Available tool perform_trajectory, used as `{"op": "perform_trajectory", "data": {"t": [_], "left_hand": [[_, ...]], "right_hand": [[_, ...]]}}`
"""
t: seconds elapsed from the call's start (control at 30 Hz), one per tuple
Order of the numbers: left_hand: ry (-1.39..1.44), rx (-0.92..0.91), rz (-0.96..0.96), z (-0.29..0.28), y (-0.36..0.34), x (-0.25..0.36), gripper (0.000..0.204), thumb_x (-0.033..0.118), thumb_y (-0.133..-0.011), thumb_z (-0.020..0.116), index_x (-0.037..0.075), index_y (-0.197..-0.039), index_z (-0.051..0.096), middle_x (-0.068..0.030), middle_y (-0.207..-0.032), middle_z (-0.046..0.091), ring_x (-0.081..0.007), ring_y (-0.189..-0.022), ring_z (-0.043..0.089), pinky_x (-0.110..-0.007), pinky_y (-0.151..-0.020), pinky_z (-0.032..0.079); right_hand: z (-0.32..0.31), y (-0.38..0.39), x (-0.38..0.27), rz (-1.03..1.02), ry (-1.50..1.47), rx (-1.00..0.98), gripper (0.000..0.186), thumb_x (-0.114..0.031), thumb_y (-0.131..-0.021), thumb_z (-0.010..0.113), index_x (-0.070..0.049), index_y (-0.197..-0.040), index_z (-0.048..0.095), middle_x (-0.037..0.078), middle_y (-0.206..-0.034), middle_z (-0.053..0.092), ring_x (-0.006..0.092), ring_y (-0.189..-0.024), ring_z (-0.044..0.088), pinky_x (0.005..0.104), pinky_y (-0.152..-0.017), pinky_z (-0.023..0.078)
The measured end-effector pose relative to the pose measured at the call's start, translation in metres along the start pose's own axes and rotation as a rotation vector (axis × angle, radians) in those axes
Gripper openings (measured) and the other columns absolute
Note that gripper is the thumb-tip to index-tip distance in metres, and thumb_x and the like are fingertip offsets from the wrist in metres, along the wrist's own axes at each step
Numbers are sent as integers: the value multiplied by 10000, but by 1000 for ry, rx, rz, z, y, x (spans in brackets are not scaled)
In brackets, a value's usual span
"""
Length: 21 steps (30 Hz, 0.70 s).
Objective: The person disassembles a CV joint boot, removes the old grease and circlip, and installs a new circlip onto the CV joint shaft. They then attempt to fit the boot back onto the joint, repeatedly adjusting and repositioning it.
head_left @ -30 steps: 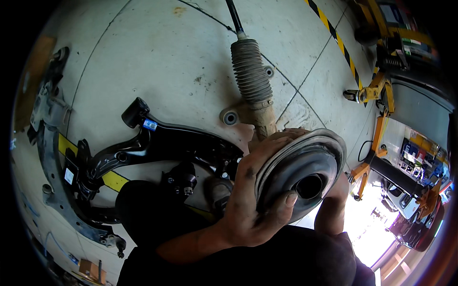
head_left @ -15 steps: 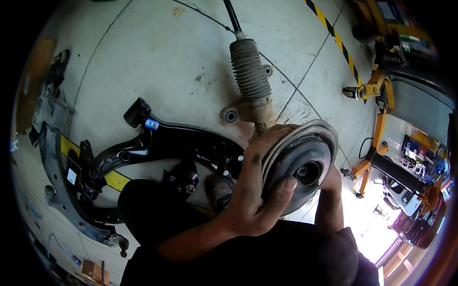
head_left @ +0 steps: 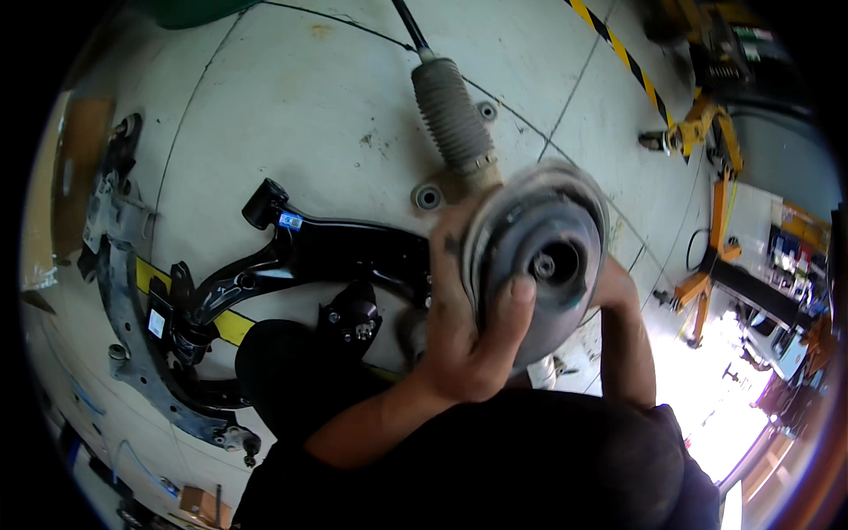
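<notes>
Head view: left hand (head_left: 459,331) grips disc (head_left: 541,238), thumb on its face; right hand (head_left: 616,287) partly hidden behind it, grip can't tell. Disc's above floor (head_left: 300,115); 1 black arm (head_left: 353,253) lies left.

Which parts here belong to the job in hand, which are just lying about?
In hand:
round dark part, held by the left hand

Apparently just lying about:
black arm with blue label
grey metal beam
ribbed boot

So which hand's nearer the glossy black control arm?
Left: left hand overlaps the right end of the control arm in view; right hand is farther right, beyond the round mount.
</notes>
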<state>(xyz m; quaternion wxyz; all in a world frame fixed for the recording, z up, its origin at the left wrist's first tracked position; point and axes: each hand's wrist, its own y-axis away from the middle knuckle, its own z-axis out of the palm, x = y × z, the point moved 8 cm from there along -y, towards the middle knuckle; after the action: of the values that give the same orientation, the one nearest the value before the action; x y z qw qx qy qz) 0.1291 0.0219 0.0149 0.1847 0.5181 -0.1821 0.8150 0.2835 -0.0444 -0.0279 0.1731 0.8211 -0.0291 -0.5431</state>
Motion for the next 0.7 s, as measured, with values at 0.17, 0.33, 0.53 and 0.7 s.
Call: {"op": "perform_trajectory", "data": {"t": [0.17,0.33,0.53,0.7], "left_hand": [[-1,-22,-174,-13,-12,0,674,248,-910,581,-90,-1387,245,-225,-1300,436,-278,-1201,489,-386,-1043,391],[37,-53,-322,-14,-20,14,744,178,-831,612,-57,-1447,265,-241,-1367,434,-332,-1284,446,-417,-1101,335],[-1245,-439,139,55,-31,55,728,344,-860,637,57,-1470,362,-325,-1487,252,-429,-1369,315,-454,-1090,339],[-1434,-379,-93,64,-41,42,765,396,-788,753,138,-1428,421,-285,-1426,323,-440,-1292,370,-480,-1037,368]], "right_hand": [[-6,4,-8,-95,182,18,849,-222,-719,799,-41,-1431,373,211,-1369,515,369,-1248,519,426,-1065,412],[-70,68,82,90,285,535,807,-287,-847,727,-60,-1487,291,180,-1513,369,323,-1422,328,409,-1158,289],[-113,286,274,811,421,1206,665,-358,-944,608,24,-1426,356,255,-1448,397,382,-1355,380,426,-1121,321],[-35,372,347,1206,620,1175,636,-408,-1002,437,-25,-1488,293,189,-1558,265,343,-1449,228,431,-1178,208]]}}
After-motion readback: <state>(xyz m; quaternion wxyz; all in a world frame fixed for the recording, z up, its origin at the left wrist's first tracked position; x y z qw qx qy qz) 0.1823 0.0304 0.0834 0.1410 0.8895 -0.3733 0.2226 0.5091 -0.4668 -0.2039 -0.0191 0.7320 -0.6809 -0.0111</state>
